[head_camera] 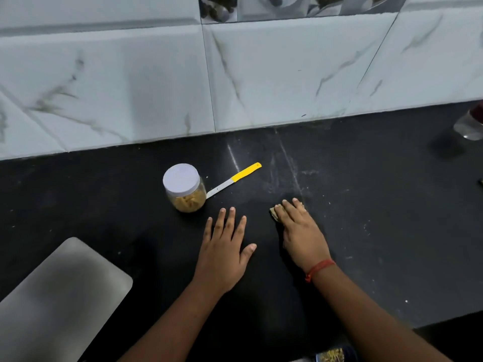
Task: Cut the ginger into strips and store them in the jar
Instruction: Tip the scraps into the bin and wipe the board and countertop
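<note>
Ginger strips (188, 202) already sit in the jar (185, 190), at about 10 o'clock from the left hand, lid on, upright on the black tabletop (366, 231).

Far left, 8 o'clock corner: grey steel board (60, 291), bare, lying flat.

Jar: clear wall, white screw lid (181, 178), pale yellow strips filling the lower part. Knife (232, 180) lies just beside it at 2 o'clock, blade tip toward the jar and near or touching its wall (cannot tell which), yellow handle pointing away toward the tiled wall.

Left hand (224, 246): flat on the tabletop, fingers straight and spread, holding nothing.

Right hand (298, 228): fingers laid over a small tan cloth or pad (274, 212), pressing it to the tabletop; only its left edge shows. Red thread on the wrist. Pale smears and crumbs on the surface at 12 to 3 o'clock of this hand.

Far right edge, 2 o'clock: a clear bottle (469, 124), blurred, well apart. Bottom edge, 6 o'clock: a small dish (332, 357) of scraps, mostly cut off.

Judgement: cutting and storing look done; the step in hand reads as wiping down the work spot. Next move likely calls for sweeping the pad through the smeared patch to the right, keeping clear of the knife blade.
</note>
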`<move>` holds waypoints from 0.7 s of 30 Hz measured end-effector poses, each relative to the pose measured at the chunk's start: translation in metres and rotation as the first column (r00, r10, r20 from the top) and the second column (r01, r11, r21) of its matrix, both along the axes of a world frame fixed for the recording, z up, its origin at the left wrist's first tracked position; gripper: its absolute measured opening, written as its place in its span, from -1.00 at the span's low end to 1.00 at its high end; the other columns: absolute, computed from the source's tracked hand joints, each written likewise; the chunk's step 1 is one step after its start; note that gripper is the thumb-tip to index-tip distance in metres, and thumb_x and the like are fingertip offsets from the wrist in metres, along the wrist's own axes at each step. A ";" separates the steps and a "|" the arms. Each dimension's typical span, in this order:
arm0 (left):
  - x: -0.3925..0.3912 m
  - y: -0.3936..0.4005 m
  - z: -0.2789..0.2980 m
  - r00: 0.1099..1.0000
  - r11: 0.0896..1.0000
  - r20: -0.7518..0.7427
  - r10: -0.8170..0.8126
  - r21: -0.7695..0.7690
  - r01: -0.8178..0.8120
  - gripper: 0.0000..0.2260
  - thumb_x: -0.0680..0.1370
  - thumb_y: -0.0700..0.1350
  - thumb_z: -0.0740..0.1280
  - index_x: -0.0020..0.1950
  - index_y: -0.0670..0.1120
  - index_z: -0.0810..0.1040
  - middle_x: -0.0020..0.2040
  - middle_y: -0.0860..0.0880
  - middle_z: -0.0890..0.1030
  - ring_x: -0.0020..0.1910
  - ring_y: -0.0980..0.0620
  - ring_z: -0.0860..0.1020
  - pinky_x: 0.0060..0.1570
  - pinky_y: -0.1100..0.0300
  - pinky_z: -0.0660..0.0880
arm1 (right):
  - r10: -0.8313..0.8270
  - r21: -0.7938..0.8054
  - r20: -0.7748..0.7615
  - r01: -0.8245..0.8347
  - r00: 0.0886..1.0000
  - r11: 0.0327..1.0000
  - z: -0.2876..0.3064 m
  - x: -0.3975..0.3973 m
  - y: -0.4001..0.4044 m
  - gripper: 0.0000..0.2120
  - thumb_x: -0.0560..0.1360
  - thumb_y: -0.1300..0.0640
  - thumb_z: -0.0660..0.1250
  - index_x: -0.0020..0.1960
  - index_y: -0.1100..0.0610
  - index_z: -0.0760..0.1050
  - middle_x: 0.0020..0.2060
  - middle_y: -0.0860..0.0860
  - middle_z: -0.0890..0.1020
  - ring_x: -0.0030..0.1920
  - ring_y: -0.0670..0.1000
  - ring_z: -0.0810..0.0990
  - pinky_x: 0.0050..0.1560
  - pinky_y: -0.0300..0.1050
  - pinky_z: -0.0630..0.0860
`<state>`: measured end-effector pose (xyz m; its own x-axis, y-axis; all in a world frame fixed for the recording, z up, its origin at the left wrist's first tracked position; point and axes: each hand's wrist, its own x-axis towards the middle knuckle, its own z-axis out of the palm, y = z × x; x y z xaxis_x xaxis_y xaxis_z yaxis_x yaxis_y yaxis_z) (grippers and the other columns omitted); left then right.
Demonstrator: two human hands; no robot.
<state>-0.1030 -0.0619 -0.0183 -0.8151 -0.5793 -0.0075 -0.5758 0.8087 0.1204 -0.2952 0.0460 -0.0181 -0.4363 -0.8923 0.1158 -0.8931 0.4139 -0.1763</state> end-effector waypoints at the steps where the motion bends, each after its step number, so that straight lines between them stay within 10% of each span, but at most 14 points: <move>1: -0.006 -0.001 0.000 1.000 1.000 0.007 0.011 -0.007 -0.011 -0.39 0.66 0.25 -0.04 0.62 -0.04 0.22 0.64 -0.14 0.16 0.64 -0.15 0.05 0.55 -0.16 -0.02 | -0.001 -0.031 0.026 0.002 1.000 1.000 0.001 -0.006 0.000 -0.47 0.48 0.29 0.23 0.44 0.13 0.36 0.43 0.05 0.38 0.50 0.13 0.20 0.48 -0.02 0.20; 13: -0.045 -0.002 -0.005 0.991 0.990 0.016 0.132 -0.055 -0.131 -0.39 0.65 0.25 -0.01 0.59 -0.05 0.32 0.61 -0.15 0.25 0.61 -0.17 0.16 0.51 -0.17 0.04 | -0.013 -0.160 0.205 0.046 0.979 0.986 0.031 -0.125 -0.144 -0.47 0.51 0.31 0.15 0.48 0.16 0.29 0.49 0.11 0.26 0.53 0.14 0.04 0.51 -0.13 0.04; 21: -0.055 0.004 -0.001 0.978 0.974 0.007 0.209 -0.096 -0.207 -0.41 0.66 0.24 0.00 0.58 -0.06 0.33 0.61 -0.17 0.25 0.61 -0.17 0.16 0.50 -0.19 0.07 | 0.014 0.153 0.148 -0.037 0.989 0.988 0.012 -0.156 -0.226 -0.48 0.59 -0.05 0.06 0.53 -0.02 0.12 0.55 0.02 0.05 0.54 0.16 -0.09 0.50 0.18 0.01</move>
<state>-0.1583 -0.0582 -0.0190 -0.6771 -0.7347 0.0424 -0.7337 0.6784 0.0378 -0.4514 -0.1797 -0.0060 -0.4151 -0.9055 -0.0879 -0.8733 0.4236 -0.2407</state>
